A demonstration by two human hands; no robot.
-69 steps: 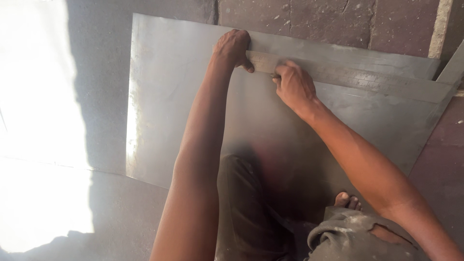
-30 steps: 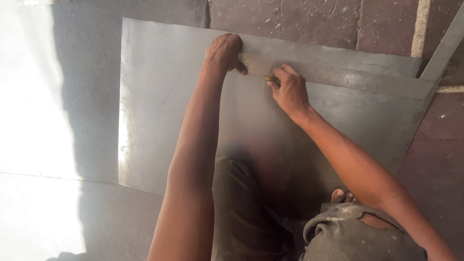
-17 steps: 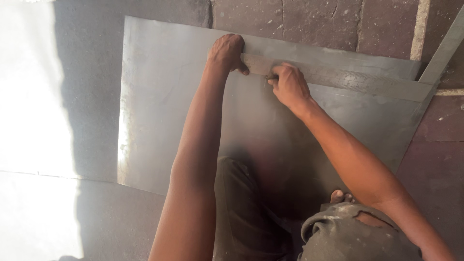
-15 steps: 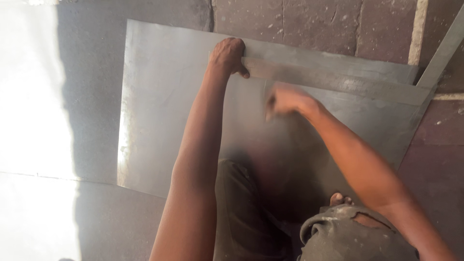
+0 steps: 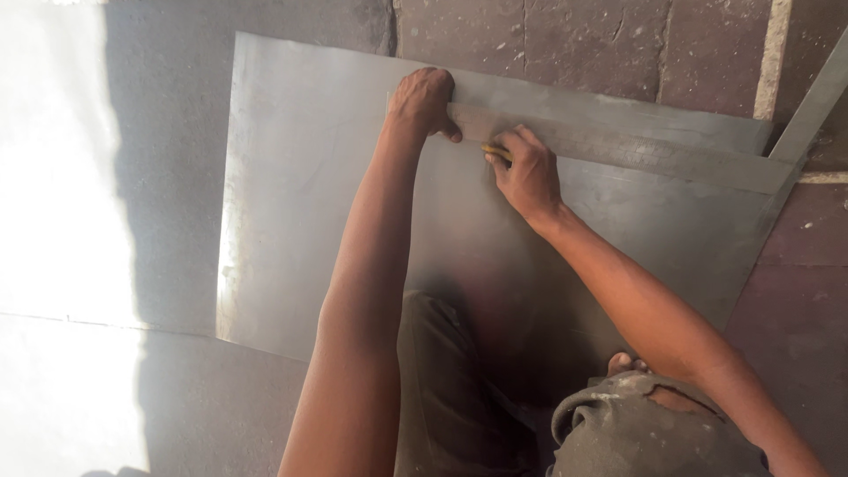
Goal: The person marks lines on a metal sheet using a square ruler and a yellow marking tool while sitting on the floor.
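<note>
A large grey metal sheet (image 5: 300, 194) lies flat on the floor. Across its far part rests a long metal straightedge (image 5: 654, 155), running to the right. My left hand (image 5: 422, 102) presses down on the straightedge's left end with curled fingers. Just to its right, my right hand (image 5: 527, 170) grips a small yellow-handled marking tool (image 5: 495, 152), its tip against the straightedge's near edge on the sheet.
Reddish paving slabs (image 5: 583, 44) lie beyond the sheet. Bright sunlight washes out the concrete floor (image 5: 53, 221) at the left. A second metal strip (image 5: 817, 102) leans in at the far right. My knees and a bare foot (image 5: 623, 362) rest on the sheet's near part.
My right hand slid a short way right along the straightedge, then came back beside my left hand. The left hand stayed pressed on the straightedge.
</note>
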